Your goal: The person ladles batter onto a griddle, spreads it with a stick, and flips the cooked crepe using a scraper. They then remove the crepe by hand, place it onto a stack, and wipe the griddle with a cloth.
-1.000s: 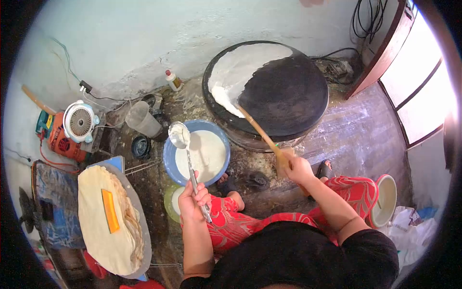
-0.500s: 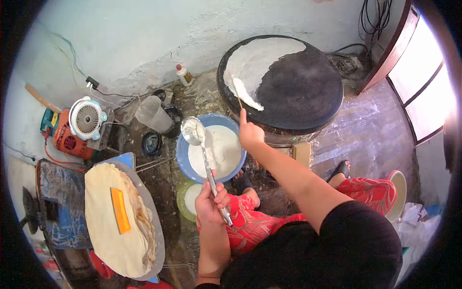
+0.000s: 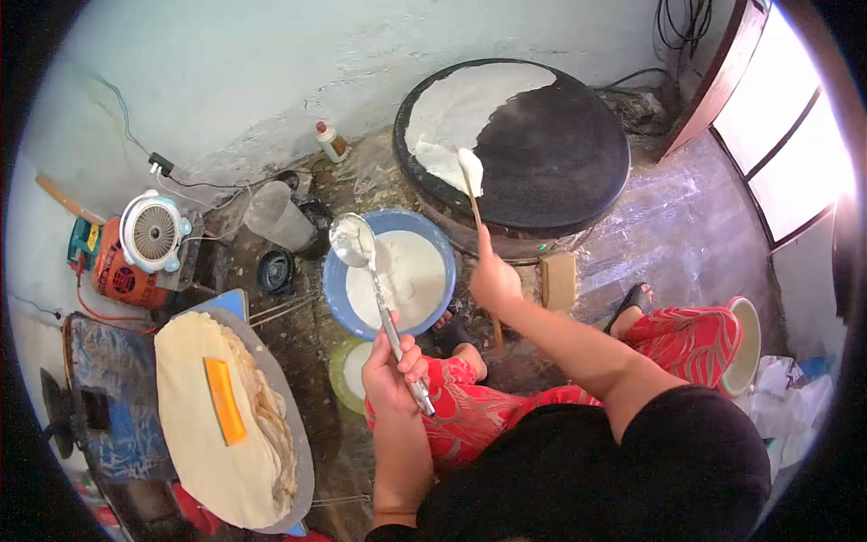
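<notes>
A metal ladle (image 3: 379, 298) is gripped by its handle in my left hand (image 3: 393, 375), its bowl coated with white batter above the blue basin (image 3: 340, 298). White batter (image 3: 411, 275) fills much of that basin. My right hand (image 3: 497, 287) is closed round a thin wooden spreader (image 3: 475, 206), whose batter-covered end rests on the round black griddle (image 3: 560, 163). Over the griddle's left and upper part lies a thin pale layer of batter (image 3: 461, 99); the rest of its surface is dark.
At the lower left, stacked flatbreads (image 3: 194, 406) lie on a board with an orange scraper (image 3: 224, 402) on top. A small fan (image 3: 153, 233), a plastic jug (image 3: 275, 217), a bottle (image 3: 331, 143) and a wooden block (image 3: 558, 280) stand around. A green bucket (image 3: 340, 375) is partly under the basin.
My right hand has swung the spreader's handle down and right, with its coated end now near the griddle's lower left edge. Batter there has spread wider. The ladle stays over the basin.
</notes>
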The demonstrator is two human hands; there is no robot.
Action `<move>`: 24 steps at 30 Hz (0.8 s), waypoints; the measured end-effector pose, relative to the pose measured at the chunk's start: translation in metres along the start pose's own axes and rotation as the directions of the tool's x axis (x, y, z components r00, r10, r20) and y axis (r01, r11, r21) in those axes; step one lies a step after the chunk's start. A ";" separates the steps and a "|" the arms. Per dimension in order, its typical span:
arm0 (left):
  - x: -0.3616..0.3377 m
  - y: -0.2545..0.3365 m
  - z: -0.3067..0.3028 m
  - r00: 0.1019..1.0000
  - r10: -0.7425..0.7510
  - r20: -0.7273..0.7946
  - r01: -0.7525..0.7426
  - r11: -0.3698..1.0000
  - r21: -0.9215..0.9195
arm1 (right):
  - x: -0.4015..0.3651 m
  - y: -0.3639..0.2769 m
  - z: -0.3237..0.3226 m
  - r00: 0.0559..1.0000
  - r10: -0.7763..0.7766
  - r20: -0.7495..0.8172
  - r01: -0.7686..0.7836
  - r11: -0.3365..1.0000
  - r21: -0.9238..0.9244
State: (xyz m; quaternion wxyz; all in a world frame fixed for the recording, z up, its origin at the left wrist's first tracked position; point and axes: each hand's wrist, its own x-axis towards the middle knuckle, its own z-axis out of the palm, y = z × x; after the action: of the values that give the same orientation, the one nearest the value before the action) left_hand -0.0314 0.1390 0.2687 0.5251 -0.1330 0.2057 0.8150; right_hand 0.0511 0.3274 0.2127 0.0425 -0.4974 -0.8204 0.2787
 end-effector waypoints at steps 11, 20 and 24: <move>0.002 0.000 -0.002 1.000 -0.020 0.007 0.019 0.999 0.036 | -0.017 0.020 -0.007 0.999 0.044 -0.031 -0.045 0.998 -0.035; 0.005 0.000 -0.003 1.000 -0.017 -0.001 0.017 0.999 0.038 | -0.007 0.034 -0.005 0.996 0.090 -0.020 -0.092 0.987 -0.136; 0.005 -0.004 0.000 1.000 -0.007 0.021 0.005 0.998 0.067 | -0.040 0.055 -0.012 0.996 0.069 -0.049 -0.074 0.991 -0.109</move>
State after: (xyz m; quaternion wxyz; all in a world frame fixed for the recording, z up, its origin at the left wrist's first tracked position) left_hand -0.0304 0.1445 0.2654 0.5338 -0.1073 0.2272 0.8074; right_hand 0.1189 0.3181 0.2035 0.0234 -0.5342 -0.8151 0.2229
